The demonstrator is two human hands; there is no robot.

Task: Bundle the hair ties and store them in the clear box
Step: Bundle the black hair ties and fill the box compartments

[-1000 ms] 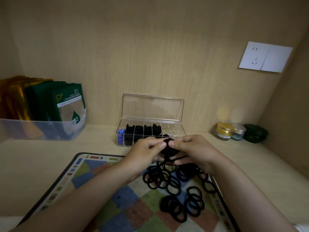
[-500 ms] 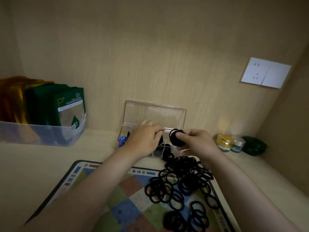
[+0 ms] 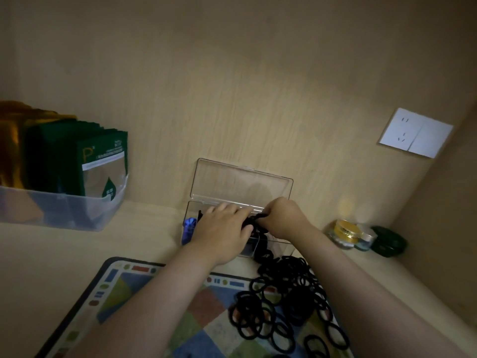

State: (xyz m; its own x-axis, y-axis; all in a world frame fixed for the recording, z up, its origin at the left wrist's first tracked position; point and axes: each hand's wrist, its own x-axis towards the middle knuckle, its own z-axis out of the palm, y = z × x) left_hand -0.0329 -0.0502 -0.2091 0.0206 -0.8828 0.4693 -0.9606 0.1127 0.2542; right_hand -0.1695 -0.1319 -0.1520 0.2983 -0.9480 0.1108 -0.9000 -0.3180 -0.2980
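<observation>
Together over the clear box (image 3: 281,246): left hand (image 3: 222,227) flat, right hand (image 3: 285,218) around bundle (image 3: 252,221)

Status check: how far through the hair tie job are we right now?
Done: the clear box is open, with dark bundles already inside. In hand: the right hand pinches a black bundle over the box, the left hand lying flat beside it. Left: a big pile of loose hair ties on the mat to bundle and store.
</observation>
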